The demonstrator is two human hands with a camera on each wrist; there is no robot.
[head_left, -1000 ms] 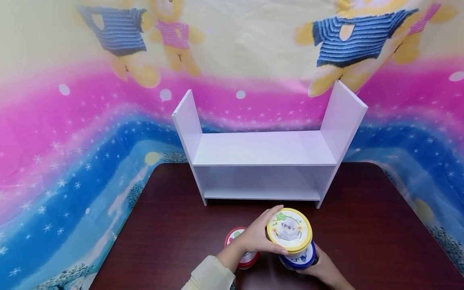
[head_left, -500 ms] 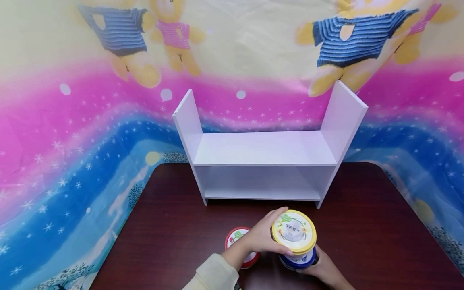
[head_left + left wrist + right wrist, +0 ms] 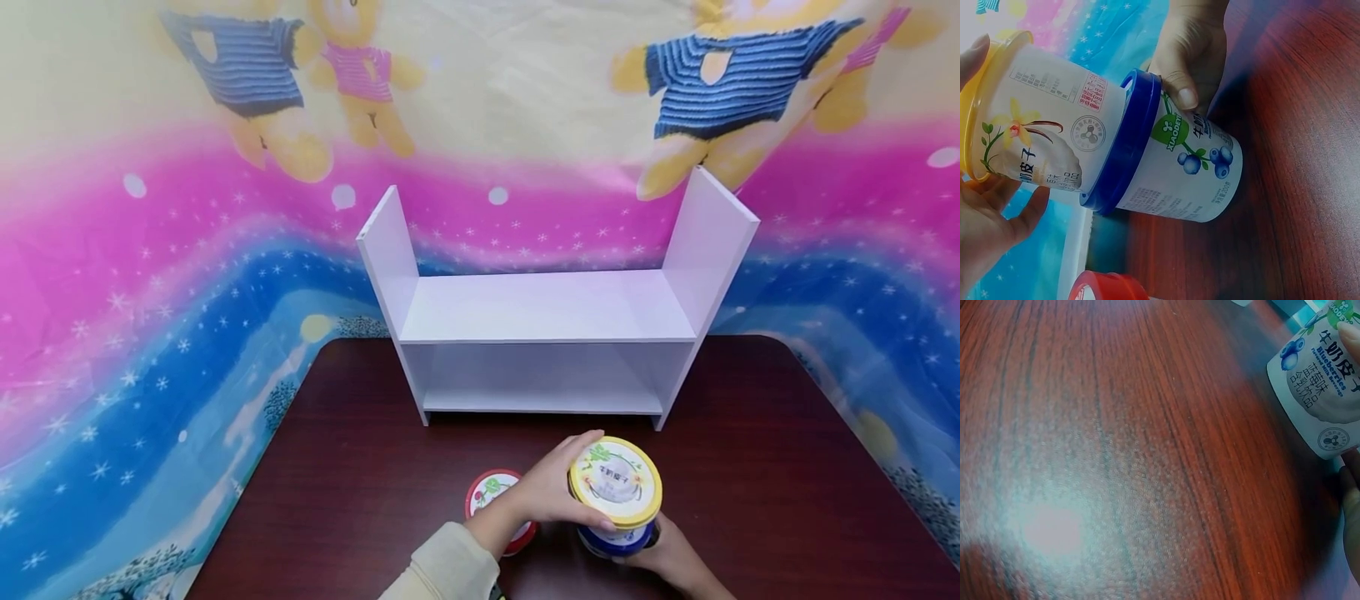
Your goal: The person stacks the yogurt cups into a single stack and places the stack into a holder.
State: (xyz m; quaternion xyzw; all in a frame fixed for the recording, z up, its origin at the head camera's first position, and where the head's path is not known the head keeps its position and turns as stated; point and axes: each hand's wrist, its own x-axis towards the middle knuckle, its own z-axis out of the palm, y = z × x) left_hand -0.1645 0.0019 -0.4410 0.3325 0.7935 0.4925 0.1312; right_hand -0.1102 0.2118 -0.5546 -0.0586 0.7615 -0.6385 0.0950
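Observation:
My left hand (image 3: 555, 492) grips a white tub with a yellow lid (image 3: 617, 482), fingers and thumb round its lid end. Directly below it stands a white tub with a blue lid (image 3: 611, 546), blueberries printed on its side; my right hand (image 3: 669, 557) holds it from the right. In the left wrist view the base of the yellow-lidded tub (image 3: 1041, 119) meets the blue lid (image 3: 1124, 147), so the two are stacked. A red-lidded tub (image 3: 482, 492) stands to the left, partly hidden under my left forearm.
A white two-level shelf (image 3: 551, 308) stands at the back of the dark wooden table (image 3: 360, 500), beyond the tubs. A patterned cloth backdrop with bears (image 3: 487, 108) hangs behind the table.
My left hand has shifted the yellow-lidded tub slightly to the right and toward me, over the blue-lidded tub. The right hand, blue-lidded tub and red-lidded tub stay put.

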